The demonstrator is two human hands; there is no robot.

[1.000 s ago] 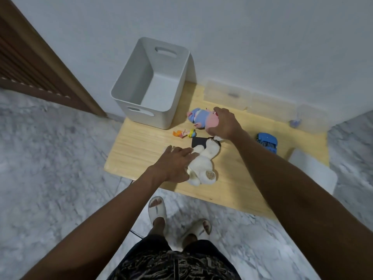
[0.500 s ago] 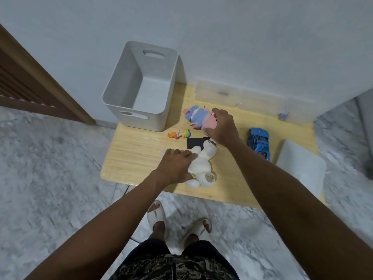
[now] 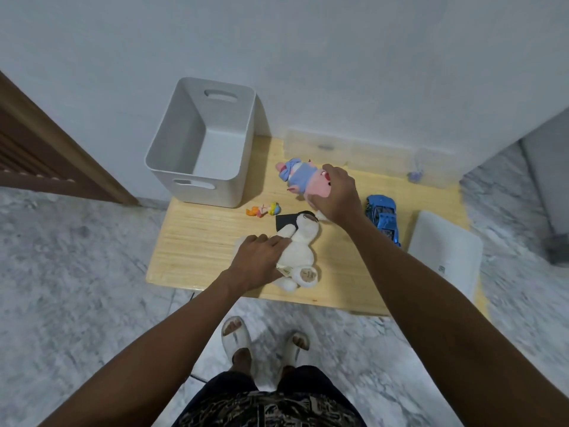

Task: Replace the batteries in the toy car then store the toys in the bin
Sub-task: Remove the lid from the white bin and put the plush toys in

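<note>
A white plush bear (image 3: 300, 254) lies on the low wooden table (image 3: 200, 241), and my left hand (image 3: 258, 261) grips its left side. My right hand (image 3: 335, 195) holds the head of a pink plush pig in a blue dress (image 3: 300, 177), which lies behind the bear. A blue toy car (image 3: 383, 215) sits to the right of my right wrist. The empty grey bin (image 3: 203, 143) stands at the table's back left corner. A small orange and yellow figure (image 3: 263, 209) lies in front of the bin.
A black card (image 3: 284, 220) lies under the bear's head. A white lid (image 3: 443, 251) rests on the table's right end, and a clear box (image 3: 354, 152) stands along the white wall. Marble floor surrounds the table; my sandalled feet (image 3: 264, 343) stand before it.
The camera has shifted so the table sits more to the right in view. My right hand has closed further round the pig's head. My left hand stays on the bear.
</note>
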